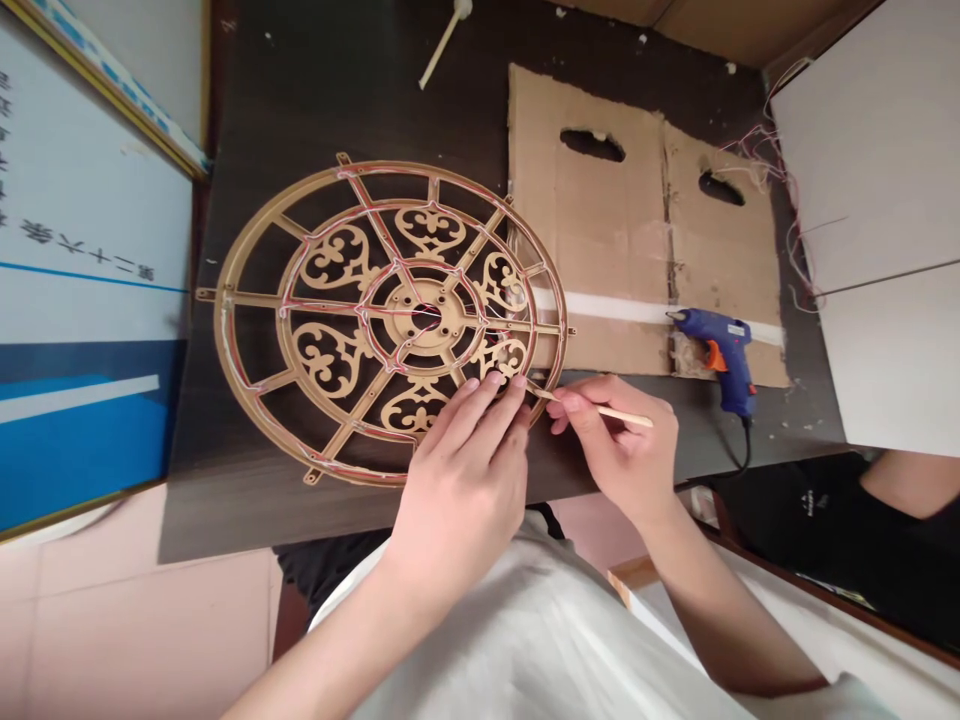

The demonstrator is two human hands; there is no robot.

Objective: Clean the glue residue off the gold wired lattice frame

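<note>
A round gold-coloured metal frame [337, 211] with spokes and scroll ornaments lies on the dark table. Thin red and white wires [390, 245] run along its rings and spokes, meeting near the hub. My left hand [469, 480] rests on the frame's near right part, fingers stretched out and lying flat, gripping nothing. In my right hand [634, 445] a slender wooden stick [626, 415] is pinched like a pencil. Its pointed tip reaches the outer ring just right of my left fingertips. Whether the tip touches a wire is too small to tell.
A blue glue gun [726, 345] with an orange trigger lies on cardboard [592, 220] to the right, its cord trailing off the near edge. Loose wires [795, 215] tangle by a white panel [877, 200]. Another stick [441, 48] lies at the back. A printed board [82, 270] stands left.
</note>
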